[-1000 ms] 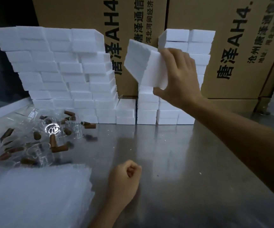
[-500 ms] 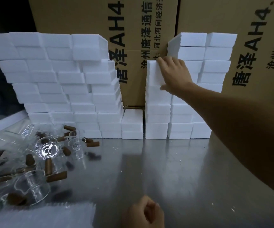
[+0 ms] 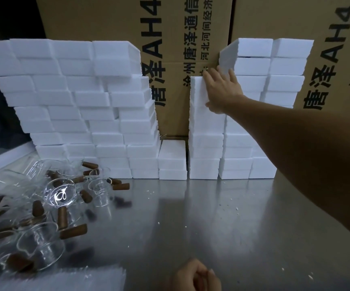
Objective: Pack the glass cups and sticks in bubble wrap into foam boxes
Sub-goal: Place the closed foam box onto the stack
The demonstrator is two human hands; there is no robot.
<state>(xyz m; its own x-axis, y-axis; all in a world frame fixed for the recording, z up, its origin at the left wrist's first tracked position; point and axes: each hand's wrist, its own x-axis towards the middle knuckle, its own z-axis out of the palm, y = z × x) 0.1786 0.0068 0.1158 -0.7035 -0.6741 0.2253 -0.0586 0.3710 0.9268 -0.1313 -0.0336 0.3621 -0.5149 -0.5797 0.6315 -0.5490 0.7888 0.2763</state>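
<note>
Your right hand [image 3: 222, 89] reaches out flat against the top foam box [image 3: 199, 91] of the shorter right-hand column, fingers straight and pressing its front face, not curled round it. Your left hand [image 3: 195, 277] sits clenched into a loose fist at the near edge of the steel surface [image 3: 212, 227], apparently holding nothing, though the frame cuts it off. White foam boxes rise in two blocks along the back: a wide, leaning wall [image 3: 75, 106] on the left and a taller stack [image 3: 270, 66] on the right, with a low pair of boxes [image 3: 172, 158] between them, all standing before printed cardboard cartons [image 3: 170, 59]. The glass cups [image 3: 41, 244] lie jumbled on the left of the surface, mixed with brown sticks [image 3: 73, 231]. A sheet of bubble wrap [image 3: 64, 279] lies at the near left edge, just in front of the cups.
</note>
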